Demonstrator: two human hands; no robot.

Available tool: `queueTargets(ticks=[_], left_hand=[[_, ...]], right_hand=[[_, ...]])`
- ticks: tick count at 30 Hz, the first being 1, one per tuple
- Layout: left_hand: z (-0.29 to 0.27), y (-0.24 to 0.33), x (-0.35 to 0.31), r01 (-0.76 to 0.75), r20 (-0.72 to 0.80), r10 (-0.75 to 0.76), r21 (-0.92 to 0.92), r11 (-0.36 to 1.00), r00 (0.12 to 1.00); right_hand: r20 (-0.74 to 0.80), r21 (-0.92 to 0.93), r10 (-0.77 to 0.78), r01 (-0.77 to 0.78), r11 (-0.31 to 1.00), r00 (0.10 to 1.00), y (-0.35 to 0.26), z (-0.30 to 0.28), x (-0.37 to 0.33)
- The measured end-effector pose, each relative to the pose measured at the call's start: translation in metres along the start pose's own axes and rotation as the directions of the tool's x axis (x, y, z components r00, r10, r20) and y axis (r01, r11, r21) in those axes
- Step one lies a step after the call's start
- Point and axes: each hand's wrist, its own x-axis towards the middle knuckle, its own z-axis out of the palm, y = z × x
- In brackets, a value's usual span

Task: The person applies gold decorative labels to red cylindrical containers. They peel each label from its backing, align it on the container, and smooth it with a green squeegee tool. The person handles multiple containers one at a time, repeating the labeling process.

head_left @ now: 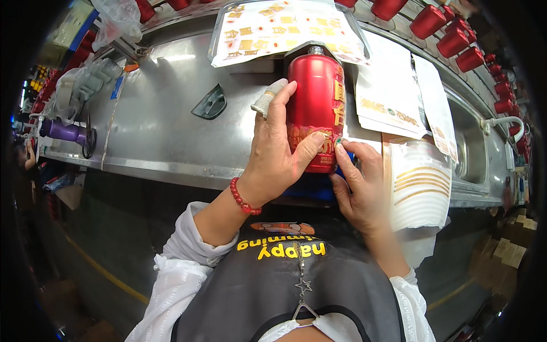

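A shiny red bottle (312,94) with gold raised lettering and a red-gold patterned band near its base lies against the bench edge, its dark neck pointing away from me. My left hand (269,142) is wrapped round its left side, thumb across the patterned band. White cloth covers one of its fingertips, and a red bead bracelet is on the wrist. At the lower right of the bottle, the fingers of my right hand (362,182) are bent together, the index fingertip touching the band beside a tiny green spot (338,140). Whether these fingers hold anything, I cannot make out.
Behind the bottle, a clear tray (213,43) holds a sheet of gold decals. More printed sheets (383,85) and a white gold-striped stack (420,185) lie right, before a sink (470,151). A dark scraper-like piece (209,104) and purple dryer-like tool (64,131) lie left.
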Motion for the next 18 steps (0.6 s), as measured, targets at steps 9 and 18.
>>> queueTargets(ticks=[9, 18], left_hand=[[0.005, 0.001, 0.000, 0.008, -0.047, -0.011, -0.062, 0.998, 0.999], [-0.003, -0.010, -0.006, 0.098, -0.011, -0.105, -0.278, 0.955, 0.994]], right_hand=[[-0.010, 0.017, -0.006, 0.006, 1.000, 1.000, 0.003, 0.002, -0.001], [-0.015, 0.033, 0.014, -0.014, 0.999, 1.000, -0.001, 0.002, 0.001]])
